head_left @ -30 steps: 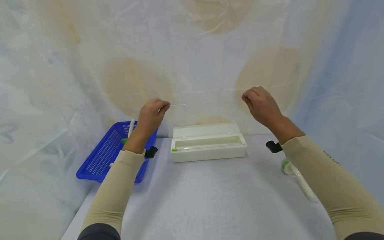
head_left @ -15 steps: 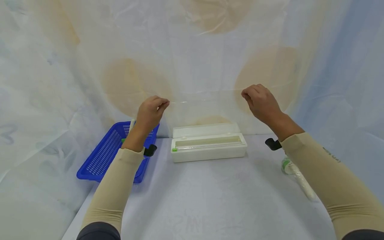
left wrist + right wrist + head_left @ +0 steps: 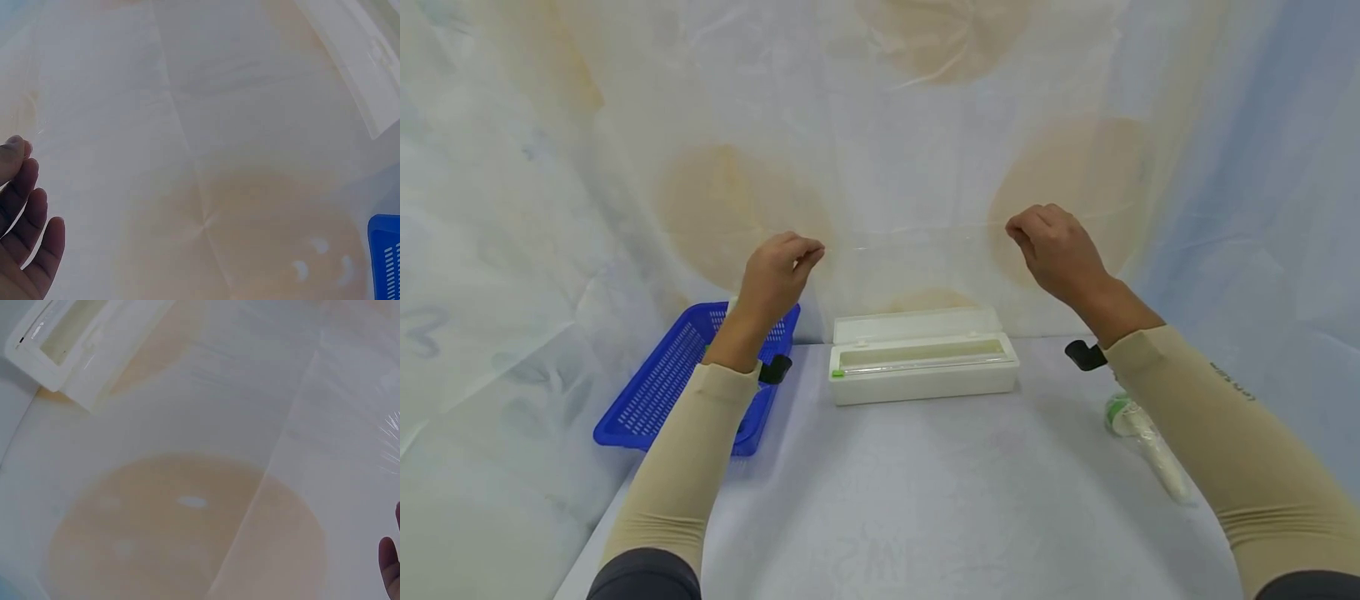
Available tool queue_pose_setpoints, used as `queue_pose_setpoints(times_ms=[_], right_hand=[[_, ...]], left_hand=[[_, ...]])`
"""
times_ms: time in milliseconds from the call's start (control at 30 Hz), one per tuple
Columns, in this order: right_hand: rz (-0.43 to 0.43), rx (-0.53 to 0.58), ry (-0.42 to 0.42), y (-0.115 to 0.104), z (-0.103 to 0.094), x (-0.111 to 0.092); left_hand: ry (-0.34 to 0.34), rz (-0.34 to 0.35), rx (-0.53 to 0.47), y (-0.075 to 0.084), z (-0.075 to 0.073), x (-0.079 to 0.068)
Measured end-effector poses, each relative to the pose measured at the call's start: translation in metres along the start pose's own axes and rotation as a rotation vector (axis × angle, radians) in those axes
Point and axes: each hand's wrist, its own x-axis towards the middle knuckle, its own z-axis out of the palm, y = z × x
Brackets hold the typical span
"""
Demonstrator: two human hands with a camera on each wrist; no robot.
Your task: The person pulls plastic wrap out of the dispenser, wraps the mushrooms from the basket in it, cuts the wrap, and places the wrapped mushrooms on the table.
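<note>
A sheet of clear cling film (image 3: 880, 248), almost invisible but for faint glints, stretches between my two raised hands. My left hand (image 3: 778, 275) pinches its left end between thumb and forefinger; in the left wrist view that hand's other fingers (image 3: 53, 244) are loosely bent. At the right end, my right hand (image 3: 1056, 250) pinches the film with bent fingertips, and creases fan out in the film (image 3: 390, 428) in the right wrist view. Below and between the hands stands a white cling film dispenser (image 3: 925, 385) with its lid raised and a green slide cutter (image 3: 838, 374) at its left.
Beneath my left forearm, a blue perforated basket (image 3: 658, 383) holds items mostly hidden by the arm. By my right forearm lies a white, green-ended handled thing (image 3: 1157, 454) wrapped in clear film. Patterned plastic sheeting (image 3: 917, 167) hangs behind the white table (image 3: 940, 492).
Both hands have risen slightly, keeping about the same distance apart, and the film has gone up with them. The dispenser, basket and wrapped thing stay in place.
</note>
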Motion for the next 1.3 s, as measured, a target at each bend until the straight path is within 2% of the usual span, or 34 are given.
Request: queue_pose_setpoints(times_ms=[367, 667, 867, 1300], right_hand=[[0.019, -0.005, 0.004, -0.001, -0.002, 0.004], [0.016, 0.007, 0.006, 0.000, -0.002, 0.005], [0.044, -0.003, -0.022, -0.004, -0.007, 0.003], [0.012, 0.011, -0.001, -0.007, -0.016, -0.003]], left_hand=[[-0.002, -0.002, -0.008, 0.002, -0.005, 0.005], [-0.013, -0.035, 0.001, 0.003, -0.006, 0.005], [-0.016, -0.028, -0.007, 0.004, -0.006, 0.004], [-0.029, -0.009, 0.004, 0.012, -0.011, 0.003]])
